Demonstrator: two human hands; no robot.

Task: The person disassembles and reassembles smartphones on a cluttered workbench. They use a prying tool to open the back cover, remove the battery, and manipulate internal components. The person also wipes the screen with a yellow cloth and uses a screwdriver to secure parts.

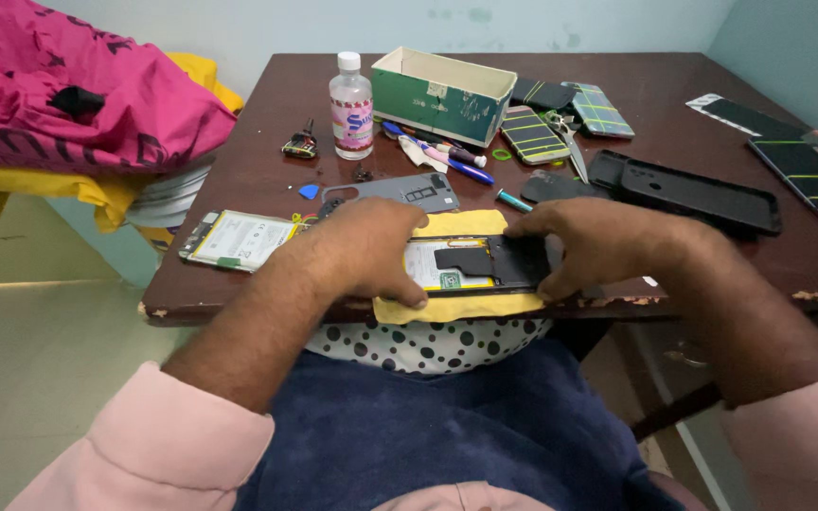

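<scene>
Head view, single frame.

Item 1: opened phone [473, 263], back cover off, lying on a yellow cloth [461, 305] at the near edge of the dark wooden table [267, 180]. White battery label and black inner plate exposed.

Item 2: left hand [364, 248], palm down over the phone's left end, fingers curled and pressing on it, thumb at the near edge.

Item 3: right hand [591, 242], laid over the phone's right end, fingers bent and gripping the frame, fingertips on the black plate.

Item 4: second opened phone [239, 238], left of the cloth. Grey back cover [400, 192], just beyond the left hand.

Item 5: clear bottle [350, 106] and green cardboard box [442, 95], far centre. Black phone case [684, 194], right. Several phones with yellow-green striped screens [532, 135], far right.

Handling note, as judgement: keep the left hand steady as the anchor, press evenly along the edges rather than at one corner, and keep the phone flat on the cloth, away from the table's edge.
</scene>
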